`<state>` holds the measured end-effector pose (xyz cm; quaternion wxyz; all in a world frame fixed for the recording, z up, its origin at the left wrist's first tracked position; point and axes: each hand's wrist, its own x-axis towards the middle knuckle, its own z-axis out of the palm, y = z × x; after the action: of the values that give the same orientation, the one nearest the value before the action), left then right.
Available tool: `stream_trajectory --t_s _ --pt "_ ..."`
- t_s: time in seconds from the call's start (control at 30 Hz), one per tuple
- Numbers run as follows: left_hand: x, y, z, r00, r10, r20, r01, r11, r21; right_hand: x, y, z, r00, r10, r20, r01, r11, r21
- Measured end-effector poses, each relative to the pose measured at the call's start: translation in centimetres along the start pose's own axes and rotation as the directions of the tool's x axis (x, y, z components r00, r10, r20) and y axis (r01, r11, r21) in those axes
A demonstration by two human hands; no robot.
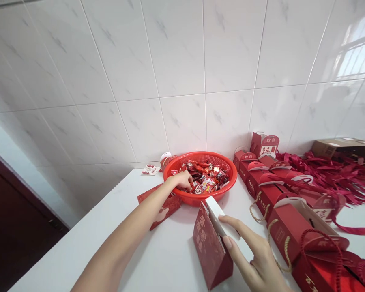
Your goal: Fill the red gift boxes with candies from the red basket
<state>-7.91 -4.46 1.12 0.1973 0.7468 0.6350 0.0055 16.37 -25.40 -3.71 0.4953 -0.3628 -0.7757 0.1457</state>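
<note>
A red plastic basket [235, 178] holds many small wrapped sweets [208, 183] and stands against the wall side of the white table. My left hand [184, 179] reaches over its left rim, fingers bent down among the sweets; what they hold, if anything, is hidden. Nearer to me, a dark red paper box [209, 251] with gold lettering stands with its top open. The fingers of my right hand [252, 253] are on the white inner flap at its right edge. Under my left forearm lies a flat red packet [166, 211].
Rows of red gift boxes [284, 227] with rope handles fill the table's right side. Behind them lie magenta ribbons [334, 174] and a cardboard box [346, 144]. A small printed card [150, 170] lies at the back left, near the tiled wall [182, 121].
</note>
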Motion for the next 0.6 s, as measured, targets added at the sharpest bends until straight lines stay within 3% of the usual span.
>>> stream_trajectory --t_s 0.3,0.47,0.6 --pt "0.13 0.99 0.28 1.0 0.024 0.018 -0.024 1.0 0.007 0.06 -0.02 -0.03 1.0 -0.004 -0.002 0.004 1.0 0.022" --pt "-0.24 0.63 -0.1 0.999 0.03 0.015 -0.027 0.983 -0.179 0.12 -0.15 -0.05 1.0 -0.001 -0.01 0.001 1.0 0.026" --pt "-0.63 0.51 -0.41 1.0 0.01 -0.002 -0.01 0.917 -0.399 0.12 -0.21 -0.14 1.0 0.0 0.003 0.0 1.0 0.021"
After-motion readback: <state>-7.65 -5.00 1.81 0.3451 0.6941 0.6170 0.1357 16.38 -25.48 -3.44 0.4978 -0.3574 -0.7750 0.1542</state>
